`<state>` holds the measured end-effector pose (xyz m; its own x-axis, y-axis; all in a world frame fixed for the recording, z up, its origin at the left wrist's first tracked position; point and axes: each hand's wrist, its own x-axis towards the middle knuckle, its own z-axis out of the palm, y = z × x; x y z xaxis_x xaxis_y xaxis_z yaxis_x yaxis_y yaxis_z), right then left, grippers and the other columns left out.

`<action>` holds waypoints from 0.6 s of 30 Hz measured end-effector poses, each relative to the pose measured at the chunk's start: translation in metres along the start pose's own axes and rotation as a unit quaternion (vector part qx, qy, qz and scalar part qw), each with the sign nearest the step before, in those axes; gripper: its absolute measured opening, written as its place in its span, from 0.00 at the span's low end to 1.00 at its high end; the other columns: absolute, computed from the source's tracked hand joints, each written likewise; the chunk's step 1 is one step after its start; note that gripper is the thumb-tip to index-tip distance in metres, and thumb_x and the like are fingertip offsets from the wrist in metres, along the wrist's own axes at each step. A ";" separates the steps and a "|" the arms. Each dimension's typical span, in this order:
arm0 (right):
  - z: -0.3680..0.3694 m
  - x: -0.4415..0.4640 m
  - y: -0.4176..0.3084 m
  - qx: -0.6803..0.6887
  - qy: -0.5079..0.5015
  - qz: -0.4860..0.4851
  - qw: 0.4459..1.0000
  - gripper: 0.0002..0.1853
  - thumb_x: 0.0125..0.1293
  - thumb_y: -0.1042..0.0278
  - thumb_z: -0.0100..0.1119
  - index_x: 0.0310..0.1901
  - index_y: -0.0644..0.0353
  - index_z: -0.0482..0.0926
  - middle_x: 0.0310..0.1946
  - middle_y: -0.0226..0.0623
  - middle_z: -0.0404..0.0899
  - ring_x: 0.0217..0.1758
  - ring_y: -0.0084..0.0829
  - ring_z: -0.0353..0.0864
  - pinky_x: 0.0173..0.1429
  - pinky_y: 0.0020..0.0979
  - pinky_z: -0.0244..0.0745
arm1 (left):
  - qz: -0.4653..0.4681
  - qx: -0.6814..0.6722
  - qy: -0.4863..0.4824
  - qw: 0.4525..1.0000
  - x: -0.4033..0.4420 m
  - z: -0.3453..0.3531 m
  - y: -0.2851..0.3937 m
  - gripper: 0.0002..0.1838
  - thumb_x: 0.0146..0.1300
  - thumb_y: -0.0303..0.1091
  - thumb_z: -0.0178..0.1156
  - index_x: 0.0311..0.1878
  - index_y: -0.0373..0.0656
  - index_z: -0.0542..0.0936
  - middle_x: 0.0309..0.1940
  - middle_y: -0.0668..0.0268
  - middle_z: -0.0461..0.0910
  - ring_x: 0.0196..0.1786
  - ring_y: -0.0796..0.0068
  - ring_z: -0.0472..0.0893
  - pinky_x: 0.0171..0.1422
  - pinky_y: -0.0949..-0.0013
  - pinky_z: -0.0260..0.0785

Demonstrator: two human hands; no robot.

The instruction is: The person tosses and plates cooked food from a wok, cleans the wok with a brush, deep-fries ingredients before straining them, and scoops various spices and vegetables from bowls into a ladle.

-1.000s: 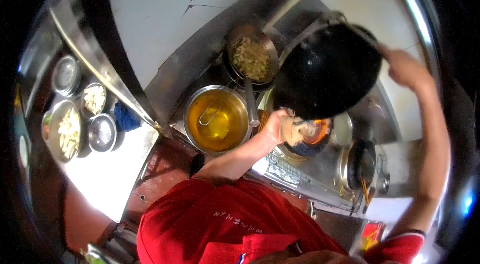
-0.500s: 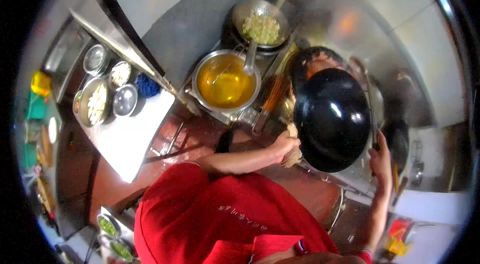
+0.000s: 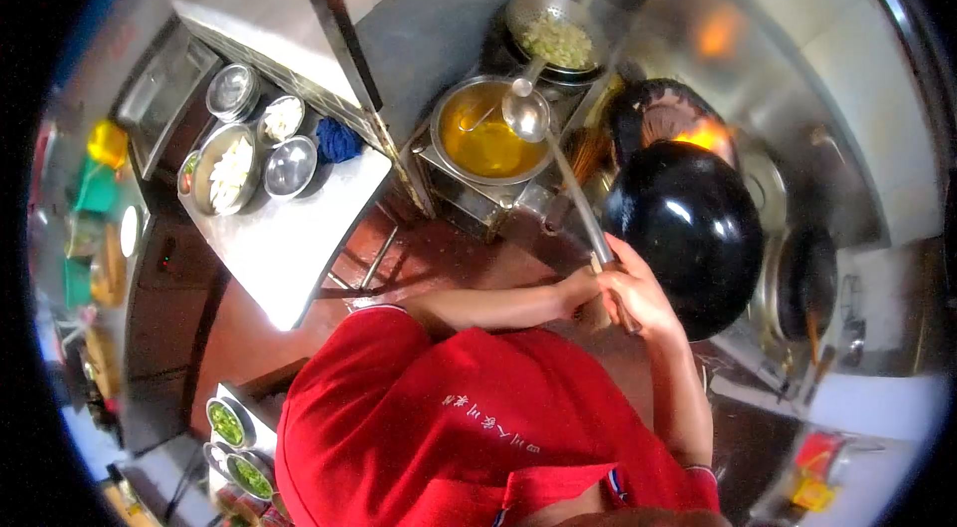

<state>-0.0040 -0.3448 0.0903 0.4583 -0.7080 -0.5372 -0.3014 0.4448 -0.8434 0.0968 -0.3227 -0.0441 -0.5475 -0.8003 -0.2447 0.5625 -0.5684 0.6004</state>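
My left hand (image 3: 580,294) is closed at the near left edge of the black wok (image 3: 688,238), with a tan cloth partly showing under the fingers. My right hand (image 3: 636,290) grips the handle of a long metal ladle (image 3: 526,114), just beside my left hand. The ladle's bowl is over the right side of the steel basin of yellow oil (image 3: 496,148). The wok is tilted beside the burner, where orange flame (image 3: 706,135) shows behind it. A perforated strainer with pale chopped food (image 3: 556,40) sits beyond the basin.
A white-topped table (image 3: 299,236) at the left holds metal bowls, one with pale pieces (image 3: 231,173), and a blue cloth (image 3: 339,140). Bowls of chopped greens (image 3: 227,422) stand at lower left. Another dark wok (image 3: 805,283) is at the right of the stove.
The ladle has swung left from the wok's right side to the oil basin, my right hand moving in beside my left. The view has shifted, and flame now shows behind the wok.
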 end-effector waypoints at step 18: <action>0.081 -0.016 -0.008 0.359 0.062 0.048 0.930 0.29 0.67 0.70 0.50 0.70 0.62 0.62 0.26 0.32 0.70 0.13 0.20 0.64 0.13 0.25 0.63 | -0.091 -0.008 -0.009 0.996 -0.031 -0.090 -0.010 0.13 0.62 0.33 0.56 0.47 0.37 0.81 0.37 0.61 0.84 0.39 0.67 0.84 0.45 0.64 0.77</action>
<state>0.0586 -0.2926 0.1049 0.3448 -0.6848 -0.6420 0.3213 0.7287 -0.6048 0.1635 -0.3097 -0.1111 -0.6515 -0.6810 -0.3343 0.4638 -0.7063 0.5348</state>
